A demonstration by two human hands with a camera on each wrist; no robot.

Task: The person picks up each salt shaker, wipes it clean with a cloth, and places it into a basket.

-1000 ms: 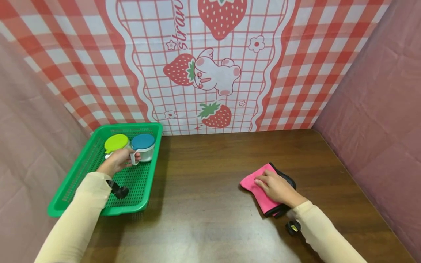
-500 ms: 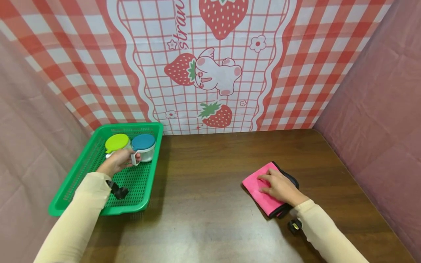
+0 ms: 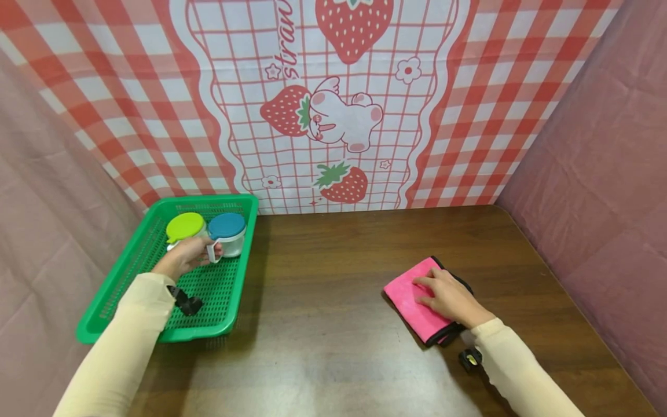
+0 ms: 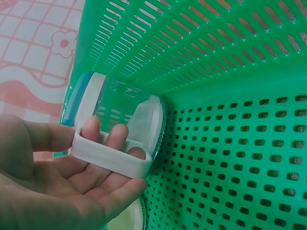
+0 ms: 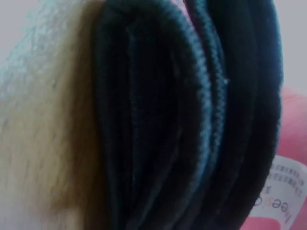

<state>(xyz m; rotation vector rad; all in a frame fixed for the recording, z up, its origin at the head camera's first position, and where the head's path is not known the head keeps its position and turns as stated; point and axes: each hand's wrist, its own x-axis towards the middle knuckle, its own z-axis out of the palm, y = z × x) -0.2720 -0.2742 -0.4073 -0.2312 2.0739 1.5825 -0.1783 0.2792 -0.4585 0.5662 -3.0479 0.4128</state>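
My left hand (image 3: 189,255) reaches into the green basket (image 3: 241,289) and holds a seasoning jar (image 3: 232,245) by its white handle. This jar is clear with a blue lid. In the left wrist view, several fingers curl through the handle (image 4: 112,159) while the thumb presses its upper end. A lime-lidded jar (image 3: 186,225) stands left of it, partly hidden by the hand. On the right, a folded pink cloth (image 3: 406,291) with black edging lies on the table, with my right hand (image 3: 452,296) resting on it, fingers spread and loosely bent.
The brown wooden table (image 3: 318,301) lies between basket and cloth. A strawberry-print curtain (image 3: 333,116) hangs along its back edge. Pink drapes flank both sides. In the right wrist view, a white printed label (image 5: 278,191) shows on the cloth, beyond its black folded edge.
The cloth has shifted slightly right and now lies flatter. My right hand has spread its fingers and moved a little right. The left hand and its jar stay in place.
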